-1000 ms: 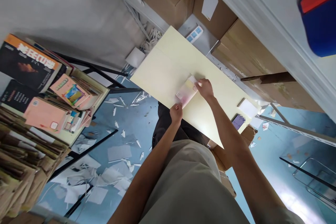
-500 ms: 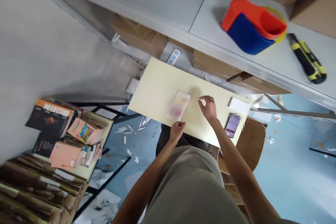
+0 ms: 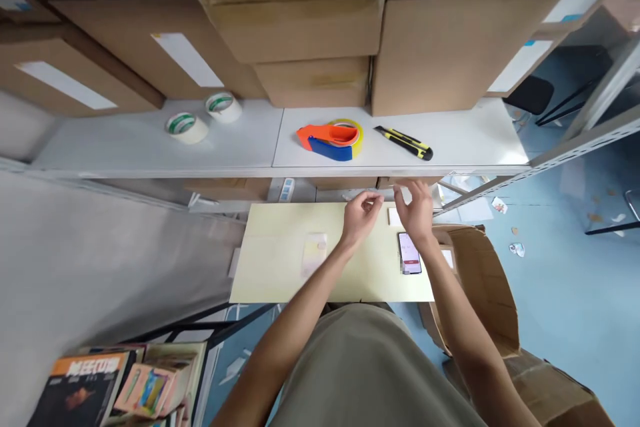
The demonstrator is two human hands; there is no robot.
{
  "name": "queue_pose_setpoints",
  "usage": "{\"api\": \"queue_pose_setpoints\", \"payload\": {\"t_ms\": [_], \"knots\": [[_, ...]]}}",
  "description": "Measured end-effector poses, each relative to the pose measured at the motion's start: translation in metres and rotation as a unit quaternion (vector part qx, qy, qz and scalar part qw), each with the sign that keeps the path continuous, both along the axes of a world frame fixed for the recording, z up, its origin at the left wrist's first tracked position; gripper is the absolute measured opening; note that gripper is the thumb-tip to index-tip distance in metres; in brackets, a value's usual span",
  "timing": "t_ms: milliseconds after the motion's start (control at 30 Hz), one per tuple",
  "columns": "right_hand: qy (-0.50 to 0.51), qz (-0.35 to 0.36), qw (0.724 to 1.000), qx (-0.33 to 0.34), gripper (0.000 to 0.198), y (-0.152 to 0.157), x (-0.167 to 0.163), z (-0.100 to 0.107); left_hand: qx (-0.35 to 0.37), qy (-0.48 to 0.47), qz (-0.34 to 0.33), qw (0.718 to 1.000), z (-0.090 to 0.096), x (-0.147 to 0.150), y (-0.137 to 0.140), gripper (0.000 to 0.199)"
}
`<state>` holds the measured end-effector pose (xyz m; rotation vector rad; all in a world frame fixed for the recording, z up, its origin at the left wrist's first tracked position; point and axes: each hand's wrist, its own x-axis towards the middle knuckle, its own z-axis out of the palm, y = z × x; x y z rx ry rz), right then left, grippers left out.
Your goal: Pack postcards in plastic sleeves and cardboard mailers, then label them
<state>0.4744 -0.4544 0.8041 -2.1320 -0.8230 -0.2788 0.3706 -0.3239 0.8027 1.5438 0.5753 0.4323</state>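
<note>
My left hand (image 3: 361,219) is raised above the pale yellow tabletop (image 3: 275,233), its thumb and fingers pinched together. If anything is between them, it is too small to make out. Close beside it on the right, my right hand (image 3: 417,213) hovers with thumb and fingers curved and apart; nothing shows in it. A pale yellow and pink booklet (image 3: 314,253) lies on the table, left of both hands. Under my right hand's wrist is a phone (image 3: 410,255) with a lit screen. A white box (image 3: 394,217) is partly hidden behind the hands.
Above the table's far edge runs a grey shelf (image 3: 250,147) bearing an orange-and-blue tape dispenser (image 3: 327,140), a utility knife (image 3: 405,142), two tape rolls (image 3: 187,128) and cardboard boxes (image 3: 320,33). An open carton (image 3: 480,287) stands right; books (image 3: 80,387) lie lower left.
The view has tilted up and levelled, bringing in more of the shelf. My left hand has moved from the table's near edge up and right, next to my right hand. The booklet stays on the table.
</note>
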Motion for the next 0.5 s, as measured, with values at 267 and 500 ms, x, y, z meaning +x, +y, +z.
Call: {"api": "queue_pose_setpoints", "payload": {"t_ms": [267, 500], "knots": [[-0.043, -0.036, 0.996, -0.074, 0.028, 0.041, 0.093, 0.039, 0.039, -0.098, -0.01, 0.994, 0.073, 0.055, 0.004, 0.01], [-0.016, -0.053, 0.987, -0.15, 0.037, 0.056, 0.109, 0.017, 0.04, -0.097, 0.008, 0.994, 0.071, 0.035, 0.015, 0.013]]}}
